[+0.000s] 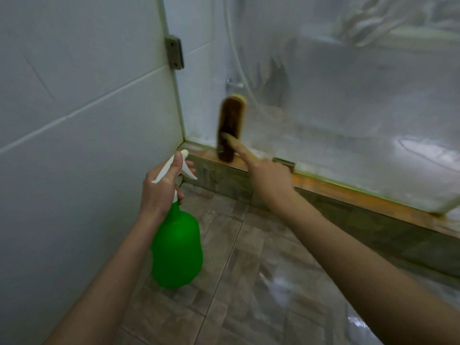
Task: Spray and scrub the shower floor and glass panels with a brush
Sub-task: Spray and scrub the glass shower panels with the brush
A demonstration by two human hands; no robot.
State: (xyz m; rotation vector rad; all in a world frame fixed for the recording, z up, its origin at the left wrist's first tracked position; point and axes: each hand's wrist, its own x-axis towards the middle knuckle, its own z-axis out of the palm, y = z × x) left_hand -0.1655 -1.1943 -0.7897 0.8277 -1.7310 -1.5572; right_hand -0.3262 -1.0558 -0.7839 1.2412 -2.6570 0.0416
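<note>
As my right hand [268, 180] grips the scrub brush [230, 128] by its handle, index finger laid along it, the bristles press low on the filmy glass panel [348, 108]. My left hand [159, 188] clasps the neck of the green spray bottle [176, 247], which is likely light but slippery when wet.

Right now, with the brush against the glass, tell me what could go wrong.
1. The floor looks wet and glossy; leaning toward the glass panel could mean a slip.
2. The right hand holds the brush by its handle end, its head blurred on the glass; it might skid onto the curb.
3. The left hand holds the spray bottle only by its neck; that grip could loosen.
</note>
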